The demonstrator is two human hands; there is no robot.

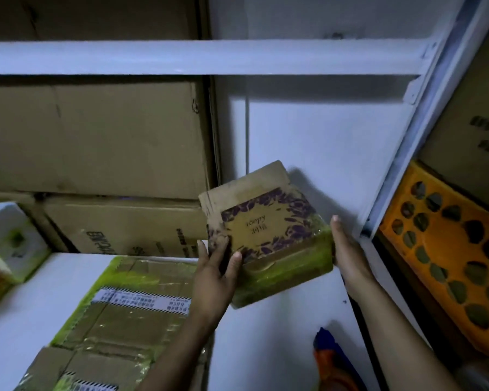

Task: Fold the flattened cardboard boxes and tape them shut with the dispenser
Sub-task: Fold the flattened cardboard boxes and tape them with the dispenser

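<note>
Shelf unit (237, 56) fills the frame, its white boards running 9 to 3 and its upright post at 2. Big brown cartons (96, 136) are stacked from 9 to 10, pushed back against the wall, so probably storage and not my job. Orange crate (441, 249) with round holes sits at 3–4, on the other side of the post. At 7 is a stack of finished boxes (130, 306), sealed with green tape, labels up, parked on the lower shelf board. The task item, a small printed box (268, 232), is just off centre at 5, held in the air above the shelf and tilted with its printed face toward me. Its near end is wrapped in green tape. A brown flap at the far end, at 12, stands up and isn't taped yet. My left hand (215, 275) grips the box's 9 o'clock edge, thumb on the printed face and fingers round the side, and carries the weight. My right hand (347, 249) isn't clamped: the fingers lie straight and flat against the 3 o'clock side to steady and square the box. My read is that the far flap gets folded and taped next. A blue and orange object (331, 359) sits at 5 by the bottom edge. It might be the dispenser, but it's too blurred to confirm.
</note>
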